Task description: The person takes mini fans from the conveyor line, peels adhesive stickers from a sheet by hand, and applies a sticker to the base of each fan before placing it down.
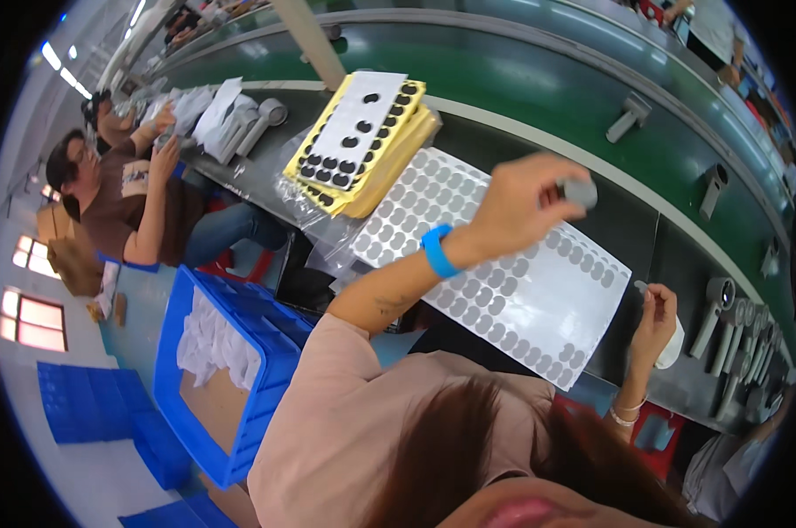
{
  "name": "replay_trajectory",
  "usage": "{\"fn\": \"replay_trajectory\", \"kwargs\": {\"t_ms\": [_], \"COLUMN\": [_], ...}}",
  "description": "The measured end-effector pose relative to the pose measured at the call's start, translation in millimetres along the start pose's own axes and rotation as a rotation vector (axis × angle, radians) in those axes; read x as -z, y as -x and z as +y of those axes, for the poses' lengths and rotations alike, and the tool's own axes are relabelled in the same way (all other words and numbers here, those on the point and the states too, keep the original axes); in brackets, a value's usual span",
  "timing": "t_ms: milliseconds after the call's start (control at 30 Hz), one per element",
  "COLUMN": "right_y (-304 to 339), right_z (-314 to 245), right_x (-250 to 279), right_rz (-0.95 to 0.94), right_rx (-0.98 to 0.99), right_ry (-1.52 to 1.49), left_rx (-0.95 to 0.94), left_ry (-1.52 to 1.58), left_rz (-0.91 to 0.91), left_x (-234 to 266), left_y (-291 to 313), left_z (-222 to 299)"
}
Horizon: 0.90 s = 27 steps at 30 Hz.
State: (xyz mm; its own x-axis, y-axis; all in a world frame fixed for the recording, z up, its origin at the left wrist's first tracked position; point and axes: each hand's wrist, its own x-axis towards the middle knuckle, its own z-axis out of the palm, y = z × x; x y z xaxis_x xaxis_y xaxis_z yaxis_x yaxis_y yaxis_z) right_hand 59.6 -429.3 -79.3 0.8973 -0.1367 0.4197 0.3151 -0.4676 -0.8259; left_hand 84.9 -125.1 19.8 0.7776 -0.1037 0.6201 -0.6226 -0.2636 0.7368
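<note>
My left hand (525,207), wearing a blue wristband (438,252), is raised over a sheet of grey stickers (539,304). Its fingers pinch a small grey rounded piece (579,194); the exact kind does not show. To the right of the sheet, my right hand (655,327) has thumb and forefinger together, a tiny pale piece (642,288) at their tips. A smooth white rounded object (671,348) shows beside that palm; I cannot tell whether the hand holds it. Many rounded grey stickers stay on the sheet, with bare patches between them.
Yellow-edged sheets with black stickers (358,145) are stacked to the left. Several grey handles with round heads (722,295) lie at right. Others rest on the green conveyor (539,97) beyond. A blue crate (174,352) stands lower left; a co-worker (138,194) sits at left.
</note>
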Motion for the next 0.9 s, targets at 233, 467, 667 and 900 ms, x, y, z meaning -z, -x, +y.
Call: {"fn": "replay_trajectory", "kwargs": {"t_ms": [233,467,667,900], "right_y": [33,41,37,27], "right_z": [-77,-159,-152,-145], "right_x": [-26,-49,-54,-56], "right_rz": [-0.175,-0.191,-0.175,-0.197], "right_rx": [-0.159,-0.117,-0.145,-0.158], "right_ry": [-0.438,-0.575,-0.509,-0.651], "left_rx": [0.172,0.191,0.304,0.421], "left_ry": [0.103,0.304,0.413,0.51], "left_rz": [-0.147,-0.046,-0.033,-0.112], "left_x": [-1,-11,-16,-8], "left_y": [82,91,80,74], "left_z": [25,16,22,25]}}
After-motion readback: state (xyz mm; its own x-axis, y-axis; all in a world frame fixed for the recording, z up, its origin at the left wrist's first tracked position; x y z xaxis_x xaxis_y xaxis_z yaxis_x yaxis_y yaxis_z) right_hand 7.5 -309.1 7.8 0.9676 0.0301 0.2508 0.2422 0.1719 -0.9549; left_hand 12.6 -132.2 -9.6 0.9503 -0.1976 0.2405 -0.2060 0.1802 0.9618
